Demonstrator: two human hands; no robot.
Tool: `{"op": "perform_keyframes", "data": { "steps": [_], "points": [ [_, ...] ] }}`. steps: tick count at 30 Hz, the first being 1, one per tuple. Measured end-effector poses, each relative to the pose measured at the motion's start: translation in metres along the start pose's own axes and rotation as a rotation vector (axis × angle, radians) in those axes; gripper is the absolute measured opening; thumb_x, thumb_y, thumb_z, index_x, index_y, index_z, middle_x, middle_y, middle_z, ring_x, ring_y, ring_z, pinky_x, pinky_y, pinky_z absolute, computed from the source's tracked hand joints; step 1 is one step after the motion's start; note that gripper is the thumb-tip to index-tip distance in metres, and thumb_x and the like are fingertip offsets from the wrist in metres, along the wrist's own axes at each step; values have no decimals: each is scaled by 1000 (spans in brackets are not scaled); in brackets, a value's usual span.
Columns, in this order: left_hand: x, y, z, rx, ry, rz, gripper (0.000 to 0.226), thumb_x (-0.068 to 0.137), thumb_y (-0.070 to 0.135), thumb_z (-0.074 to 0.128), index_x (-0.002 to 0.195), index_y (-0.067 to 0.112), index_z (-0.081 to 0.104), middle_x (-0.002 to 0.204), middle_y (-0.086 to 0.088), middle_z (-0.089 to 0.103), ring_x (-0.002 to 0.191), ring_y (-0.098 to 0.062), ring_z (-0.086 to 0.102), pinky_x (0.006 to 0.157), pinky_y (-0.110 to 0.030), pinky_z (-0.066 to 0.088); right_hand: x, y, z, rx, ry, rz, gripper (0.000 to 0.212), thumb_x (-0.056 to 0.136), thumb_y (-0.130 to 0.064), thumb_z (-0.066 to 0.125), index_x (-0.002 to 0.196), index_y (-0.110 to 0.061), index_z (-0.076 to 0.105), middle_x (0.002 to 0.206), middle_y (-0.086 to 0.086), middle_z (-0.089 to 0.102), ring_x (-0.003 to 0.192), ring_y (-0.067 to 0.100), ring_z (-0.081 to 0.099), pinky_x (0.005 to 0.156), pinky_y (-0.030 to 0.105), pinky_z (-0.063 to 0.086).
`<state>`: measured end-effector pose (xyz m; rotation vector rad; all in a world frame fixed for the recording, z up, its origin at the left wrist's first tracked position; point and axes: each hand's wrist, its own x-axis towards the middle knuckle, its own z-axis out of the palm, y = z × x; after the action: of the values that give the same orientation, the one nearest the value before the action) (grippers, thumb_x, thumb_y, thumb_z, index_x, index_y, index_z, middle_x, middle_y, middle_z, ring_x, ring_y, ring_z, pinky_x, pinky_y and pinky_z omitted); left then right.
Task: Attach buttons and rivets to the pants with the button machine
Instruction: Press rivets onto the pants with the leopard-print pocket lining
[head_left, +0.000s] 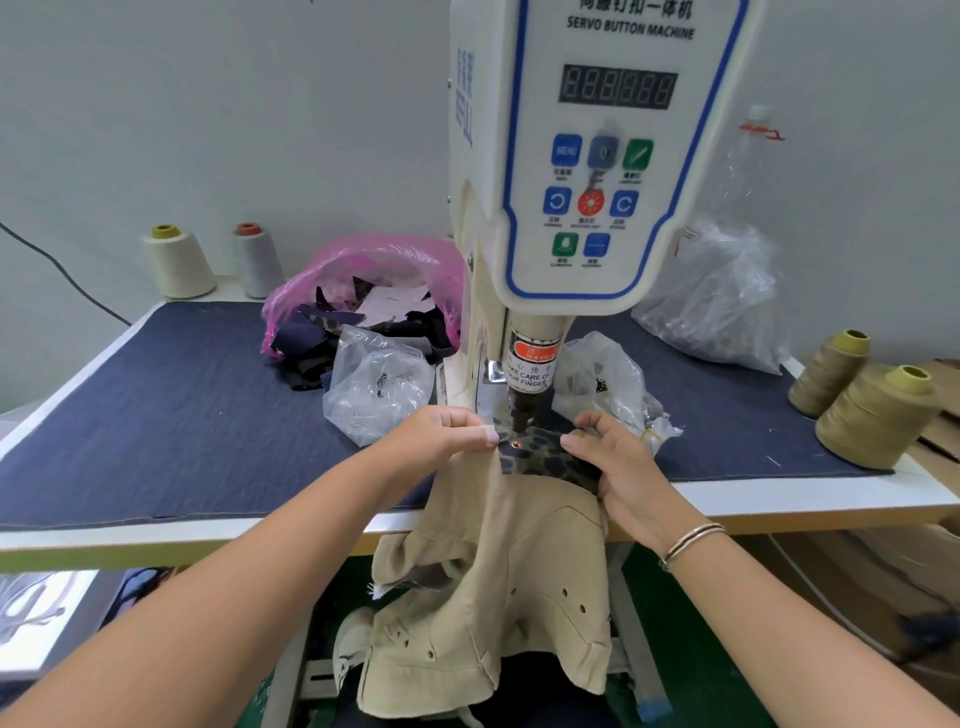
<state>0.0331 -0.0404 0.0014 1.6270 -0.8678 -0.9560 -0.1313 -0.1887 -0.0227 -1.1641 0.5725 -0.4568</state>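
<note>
Top of the button machine (597, 156) is cut off by the frame edge; the Chinese header line is half cropped, below it reads "SERVO BUTTON MACHINE". Digit display is dim, numbers unreadable. Keypad has a blue "MENU" key; small captions under the other keys too blurred to read. Red-and-white sticker on the ram says "WARNING" and "TAKE CARE OF YOUR FINGER", partly wrapped out of sight. Lower die is hidden under the cloth.

Beige pants (488, 582) hang off the front table edge down toward the lap, lower part in shadow; the patterned dark waistband lining lies flat under the punch head (521, 413), a small red light dot on it. Metal rivets show on the hanging fabric.

Left hand (447, 434) pinches the fabric edge just left of the punch, thumb over curled fingers. Right hand (618, 462) grips the waistband on the right, fingers curled over the cloth, bangles on the wrist. Both forearms reach in from the bottom corners.

Contents of the clear bags (376, 379) beside the machine are hard to make out.
</note>
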Motion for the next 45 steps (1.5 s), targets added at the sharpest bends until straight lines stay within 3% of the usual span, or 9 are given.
{"op": "perform_keyframes", "data": {
  "steps": [11, 16, 21, 24, 27, 33, 37, 42, 45],
  "points": [
    [-36, 23, -14, 207, -342, 61, 23, 88, 29, 62, 65, 26, 57, 65, 3, 44, 59, -8, 36, 57, -15, 27, -37, -9, 2, -119, -261, -93, 18, 76, -7, 66, 87, -20, 59, 72, -5, 62, 71, 8, 62, 64, 20, 52],
    [-52, 62, -18, 200, -336, 236, 33, 93, 12, 58, 63, 24, 53, 56, 18, 44, 51, 2, 37, 50, -7, 30, -68, 7, -3, -289, 117, -379, 28, 80, -30, 70, 103, -43, 61, 107, -15, 65, 101, 4, 61, 80, 17, 49],
    [-59, 90, -25, 192, -308, 305, 25, 85, 18, 60, 64, 18, 46, 56, 14, 40, 52, -3, 34, 51, -10, 27, -114, 90, 0, -540, -17, 201, 113, 50, -59, 82, 142, -37, 20, 139, -15, 37, 130, 8, 38, 110, 34, 32],
    [-59, 96, -37, 198, -243, 292, 26, 84, 25, 63, 61, 25, 48, 59, 8, 38, 57, -10, 29, 56, -25, 19, -124, 108, 4, -536, -163, 367, 58, 80, -37, 73, 131, -26, 46, 115, -17, 58, 112, -1, 52, 97, 14, 39],
    [-57, 91, -54, 236, -125, 281, 26, 90, 24, 64, 68, 19, 50, 61, 8, 45, 57, -6, 39, 53, -16, 29, -112, 90, 12, -497, -152, 306, 24, 89, -22, 64, 113, -26, 64, 104, -14, 70, 105, 1, 61, 92, 14, 42],
    [-58, 54, -93, 474, 228, 200, 11, 90, 22, 66, 85, 13, 62, 78, 3, 59, 73, -11, 52, 69, -24, 42, -110, 12, 71, -220, -378, 47, 25, 77, -32, 68, 101, -26, 74, 105, -1, 72, 103, 14, 66, 83, 22, 51],
    [-74, 47, -99, 536, 401, 292, 22, 88, 18, 68, 105, 29, 58, 108, 8, 60, 102, -9, 59, 90, -25, 47, -83, -26, 127, -146, -262, -107, 15, 87, -24, 61, 96, -19, 71, 101, 5, 71, 99, 24, 66, 90, 37, 51],
    [-121, 56, -85, 280, 112, 312, 44, 70, 63, 63, 112, 55, 53, 116, 23, 60, 107, 2, 58, 84, -17, 50, -55, -68, 175, -102, -161, -155, 16, 95, -13, 54, 103, -4, 64, 103, 18, 68, 99, 33, 65, 96, 53, 48],
    [-139, 49, -71, 282, 51, 251, 52, 67, 60, 71, 110, 69, 43, 118, 35, 55, 109, 10, 55, 82, -13, 51, -53, -86, 193, -38, -210, -223, 14, 92, -11, 57, 84, -8, 67, 84, 12, 67, 86, 28, 64, 93, 55, 49]
  ]
}}
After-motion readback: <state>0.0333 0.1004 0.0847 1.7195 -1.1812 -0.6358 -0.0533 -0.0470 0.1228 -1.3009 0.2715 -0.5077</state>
